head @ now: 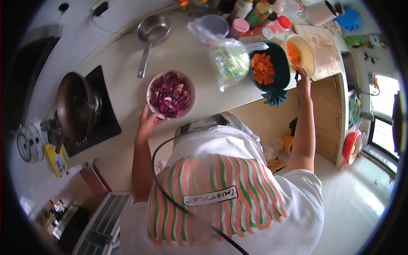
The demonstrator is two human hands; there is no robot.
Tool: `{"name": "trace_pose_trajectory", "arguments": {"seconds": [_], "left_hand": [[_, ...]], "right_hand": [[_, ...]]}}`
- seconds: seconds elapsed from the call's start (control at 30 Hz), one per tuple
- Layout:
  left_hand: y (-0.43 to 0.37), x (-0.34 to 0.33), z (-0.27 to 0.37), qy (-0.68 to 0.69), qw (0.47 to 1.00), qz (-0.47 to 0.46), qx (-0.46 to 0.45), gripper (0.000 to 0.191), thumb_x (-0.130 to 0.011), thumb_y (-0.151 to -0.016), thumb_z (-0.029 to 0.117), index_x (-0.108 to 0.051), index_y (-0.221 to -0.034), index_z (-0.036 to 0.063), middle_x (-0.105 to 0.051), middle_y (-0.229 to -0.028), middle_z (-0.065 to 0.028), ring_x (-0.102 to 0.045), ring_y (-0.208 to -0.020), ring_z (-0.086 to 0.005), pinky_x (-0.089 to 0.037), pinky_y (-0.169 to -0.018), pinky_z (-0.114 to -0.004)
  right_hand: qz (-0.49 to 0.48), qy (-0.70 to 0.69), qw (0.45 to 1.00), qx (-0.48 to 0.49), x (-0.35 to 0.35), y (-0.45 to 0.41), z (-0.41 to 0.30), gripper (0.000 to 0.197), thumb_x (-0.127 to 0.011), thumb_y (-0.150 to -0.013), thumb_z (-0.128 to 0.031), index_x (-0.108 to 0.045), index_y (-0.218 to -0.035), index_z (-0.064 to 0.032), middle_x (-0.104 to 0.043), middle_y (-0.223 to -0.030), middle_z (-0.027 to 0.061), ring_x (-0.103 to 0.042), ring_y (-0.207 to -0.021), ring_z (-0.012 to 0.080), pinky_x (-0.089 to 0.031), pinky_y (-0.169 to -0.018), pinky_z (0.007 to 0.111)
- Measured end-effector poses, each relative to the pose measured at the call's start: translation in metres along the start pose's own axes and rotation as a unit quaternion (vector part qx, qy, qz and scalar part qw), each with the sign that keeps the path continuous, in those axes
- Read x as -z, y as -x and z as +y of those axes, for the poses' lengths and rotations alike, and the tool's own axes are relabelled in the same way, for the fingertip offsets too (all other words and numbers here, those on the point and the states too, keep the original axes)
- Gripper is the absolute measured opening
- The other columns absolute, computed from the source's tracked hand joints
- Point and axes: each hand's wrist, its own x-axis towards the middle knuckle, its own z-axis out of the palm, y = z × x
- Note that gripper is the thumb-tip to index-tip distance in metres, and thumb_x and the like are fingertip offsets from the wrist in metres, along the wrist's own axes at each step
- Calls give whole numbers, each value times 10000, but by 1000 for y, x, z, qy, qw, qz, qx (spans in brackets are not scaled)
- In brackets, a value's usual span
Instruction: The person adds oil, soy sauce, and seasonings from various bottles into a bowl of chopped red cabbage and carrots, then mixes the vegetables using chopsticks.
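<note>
My left hand (149,121) grips the near-left rim of a round, pale bowl (193,101) at the counter's front edge. Shredded purple cabbage (171,94) fills it. On the far right, my right hand (303,83) holds a utensil with a black handle (296,76). Its metal end reaches the rim of a cream-coloured bowl (308,54), and its exact kind cannot be made out. Orange carrot pieces (293,53) lie inside that bowl. Just left of it, a dark green pineapple-shaped basket (281,60) contains more orange carrot chunks (263,68).
A plastic bag of pale green vegetable (230,62) lies mid-counter. Behind stand a steel saucepan (153,29), a pink-lidded jar (240,26) and several bottles. A wok (75,106) sits on the cooktop (110,127) at left. A stained cutting board (320,51) is at right.
</note>
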Motion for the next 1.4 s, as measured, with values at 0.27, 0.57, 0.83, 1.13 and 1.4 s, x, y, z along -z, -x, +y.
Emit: {"name": "trace_pose_trajectory", "arguments": {"seconds": [0.27, 0.57, 0.83, 1.13, 1.4], "left_hand": [[3, -18, -5, 41, 998, 24, -31, 394, -590, -979, 91, -538, -1368, 60, -674, -1131, -64, -712, -927, -186, -630, -794, -347], [23, -33, -12, 93, 988, 82, -91, 579, -566, -936, -3, -450, -1498, 74, -674, -1182, -74, -712, -950, -200, -646, -788, -371], [100, -44, 40, 147, 965, 156, -149, 665, -565, -909, -36, -397, -1541, 82, -681, -1189, -110, -717, -956, -210, -651, -796, -385], [230, 0, 54, 157, 938, 292, -100, 723, -576, -875, -11, -361, -1561, 57, -735, -1066, -156, -753, -869, -242, -657, -777, -368], [333, 74, -30, 321, 840, 405, -169, 623, -593, -919, 17, -403, -1512, 1, -741, -1007, -185, -760, -839, -267, -651, -772, -389]], "right_hand": [[56, 67, 996, -13, 16, 20, -11, 706, -381, -778, 177, -604, -1380, -117, -601, -1402, 163, -578, -1293, 343, -475, -1054, 396], [96, -138, 970, 178, -15, 69, -215, 306, -494, -905, 136, -694, -1102, 15, -732, -1050, 127, -705, -952, 225, -540, -845, 327], [-347, -511, 786, -4, -127, 96, -360, 413, -530, -1065, -171, -493, -1423, 31, -650, -1244, 125, -660, -1045, 190, -565, -847, 334], [-624, -476, 620, -6, -160, 131, -461, 388, -439, -1104, -211, -544, -1306, 103, -663, -1181, 135, -653, -1060, 191, -531, -995, 377], [-682, -323, 643, 134, -173, 231, -579, 364, -458, -1105, -216, -570, -1275, 86, -663, -1131, 95, -641, -1025, 161, -532, -960, 340]]}}
